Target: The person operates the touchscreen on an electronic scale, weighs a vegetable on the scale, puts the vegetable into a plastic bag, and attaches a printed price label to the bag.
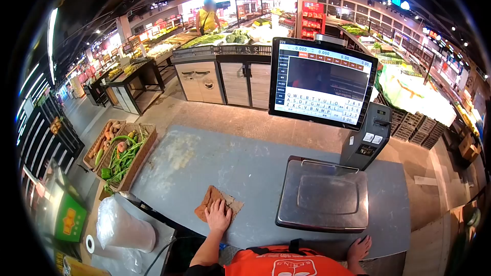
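On the grey counter (245, 168), a brown cloth (208, 198) lies crumpled toward the front left. My left hand (218, 217) is pressed down on it, fingers bent over the fabric and gripping it against the surface. The cloth's right part looks paler and stained. My right hand (359, 249) rests at the counter's front edge, fingers apart and holding nothing. Just beyond that hand stands a weighing scale with a metal pan (325, 194).
A touchscreen (322, 84) and a dark printer unit (365, 140) rise behind the scale. Wicker baskets of vegetables (135, 161) adjoin the counter's left end. A plastic bag roll (125, 227) lies at lower left. Across the aisle, a person in yellow (207, 18) stands among produce stands.
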### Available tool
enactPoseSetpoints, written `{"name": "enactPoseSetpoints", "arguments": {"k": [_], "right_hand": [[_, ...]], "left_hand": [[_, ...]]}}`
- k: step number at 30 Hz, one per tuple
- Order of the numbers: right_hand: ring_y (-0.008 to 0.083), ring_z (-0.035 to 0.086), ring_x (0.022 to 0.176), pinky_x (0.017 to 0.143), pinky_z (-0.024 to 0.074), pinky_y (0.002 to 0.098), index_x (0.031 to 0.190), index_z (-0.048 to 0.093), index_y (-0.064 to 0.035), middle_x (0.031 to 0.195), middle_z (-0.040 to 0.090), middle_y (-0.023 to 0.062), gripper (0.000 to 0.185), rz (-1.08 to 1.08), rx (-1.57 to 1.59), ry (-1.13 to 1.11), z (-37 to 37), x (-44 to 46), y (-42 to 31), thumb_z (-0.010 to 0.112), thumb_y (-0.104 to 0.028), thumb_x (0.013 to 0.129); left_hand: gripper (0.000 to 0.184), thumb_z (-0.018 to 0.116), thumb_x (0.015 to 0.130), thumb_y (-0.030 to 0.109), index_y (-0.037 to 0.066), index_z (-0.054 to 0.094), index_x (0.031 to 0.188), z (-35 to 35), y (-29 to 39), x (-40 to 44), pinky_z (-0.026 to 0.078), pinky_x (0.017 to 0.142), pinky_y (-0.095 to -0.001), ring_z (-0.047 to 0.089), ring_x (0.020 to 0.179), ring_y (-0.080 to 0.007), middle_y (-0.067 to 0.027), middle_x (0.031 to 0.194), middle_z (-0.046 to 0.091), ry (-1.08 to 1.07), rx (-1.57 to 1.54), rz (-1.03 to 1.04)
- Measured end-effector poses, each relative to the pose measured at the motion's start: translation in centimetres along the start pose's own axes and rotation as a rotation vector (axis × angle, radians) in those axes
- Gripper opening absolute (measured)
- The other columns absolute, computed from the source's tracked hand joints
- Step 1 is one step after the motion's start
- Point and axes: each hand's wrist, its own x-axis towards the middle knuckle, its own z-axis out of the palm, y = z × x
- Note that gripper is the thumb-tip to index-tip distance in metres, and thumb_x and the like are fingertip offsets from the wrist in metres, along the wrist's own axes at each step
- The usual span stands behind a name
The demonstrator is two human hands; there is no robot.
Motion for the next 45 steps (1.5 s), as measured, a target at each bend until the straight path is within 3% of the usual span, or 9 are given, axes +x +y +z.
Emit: {"name": "enactPoseSetpoints", "arguments": {"k": [45], "right_hand": [[0.0198, 0.027, 0.129, 0.097, 0.0284, 0.0518, 0.128, 0.038, -0.0136, 0.137, 0.033, 0.0006, 0.043, 0.019, 0.009, -0.024, -0.45, 0.02, -0.34, 0.045, -0.025, 0.087]], "left_hand": [[0.044, 0.051, 0.079, 0.036, 0.012, 0.053, 0.116, 0.26, -0.06, -0.12, 0.023, 0.1, -0.0477, 0.041, 0.118, -0.0222, -0.0063, 0.124, 0.049, 0.019, -0.017, -0.006]]}}
